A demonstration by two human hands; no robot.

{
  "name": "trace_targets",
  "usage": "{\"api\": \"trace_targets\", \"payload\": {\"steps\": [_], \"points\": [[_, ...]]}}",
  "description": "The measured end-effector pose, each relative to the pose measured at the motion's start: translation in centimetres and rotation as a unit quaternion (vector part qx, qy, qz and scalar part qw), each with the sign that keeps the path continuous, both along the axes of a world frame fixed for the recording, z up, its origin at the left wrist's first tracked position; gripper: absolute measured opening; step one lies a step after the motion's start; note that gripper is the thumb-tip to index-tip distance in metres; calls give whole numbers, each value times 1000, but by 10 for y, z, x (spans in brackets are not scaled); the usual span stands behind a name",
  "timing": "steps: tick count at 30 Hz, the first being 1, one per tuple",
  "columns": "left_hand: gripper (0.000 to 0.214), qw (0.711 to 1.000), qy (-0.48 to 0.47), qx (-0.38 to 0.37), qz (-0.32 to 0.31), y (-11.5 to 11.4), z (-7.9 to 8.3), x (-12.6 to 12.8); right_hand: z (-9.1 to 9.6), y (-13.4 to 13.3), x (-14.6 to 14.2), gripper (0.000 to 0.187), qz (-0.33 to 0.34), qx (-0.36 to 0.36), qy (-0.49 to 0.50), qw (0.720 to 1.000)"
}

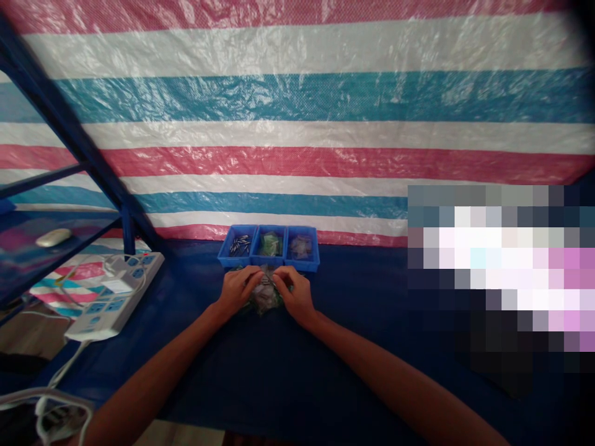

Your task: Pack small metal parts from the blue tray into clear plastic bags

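My left hand (240, 288) and my right hand (294, 294) are close together just in front of three blue bins. Between them is a small clear plastic bag (266, 274), its top edge pinched by the fingertips of both hands. Some shiny metal shows at the bag, but its shape is too small to make out. Under the hands lies a heap of clear plastic bags (266, 300) with green bits, partly covered by the fingers.
The left blue bin (235, 262) holds thin metal pins, the middle bin (268, 261) green packets, the right bin (302, 266) clear packets. A white power strip (100, 319) with cords lies at left, near a blue metal frame (83, 139). Striped sheeting (288, 99) hangs behind. A blurred-out area covers the right.
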State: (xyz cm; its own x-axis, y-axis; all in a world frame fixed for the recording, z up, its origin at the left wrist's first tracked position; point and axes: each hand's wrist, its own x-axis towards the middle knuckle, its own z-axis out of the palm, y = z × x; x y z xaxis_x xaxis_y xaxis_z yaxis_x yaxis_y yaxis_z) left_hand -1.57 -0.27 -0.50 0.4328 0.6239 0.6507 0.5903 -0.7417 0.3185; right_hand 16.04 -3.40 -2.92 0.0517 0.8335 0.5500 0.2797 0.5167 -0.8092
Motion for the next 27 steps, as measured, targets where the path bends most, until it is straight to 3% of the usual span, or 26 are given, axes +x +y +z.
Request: {"api": "trace_targets", "payload": {"steps": [12,27], "points": [[29,1000,21,1,-2,0,1,-2,1,0,1,22,1,-4,-20,1000],[19,1000,8,-16,6,0,2,2,2,0,2,27,-11,-5,-41,999]]}}
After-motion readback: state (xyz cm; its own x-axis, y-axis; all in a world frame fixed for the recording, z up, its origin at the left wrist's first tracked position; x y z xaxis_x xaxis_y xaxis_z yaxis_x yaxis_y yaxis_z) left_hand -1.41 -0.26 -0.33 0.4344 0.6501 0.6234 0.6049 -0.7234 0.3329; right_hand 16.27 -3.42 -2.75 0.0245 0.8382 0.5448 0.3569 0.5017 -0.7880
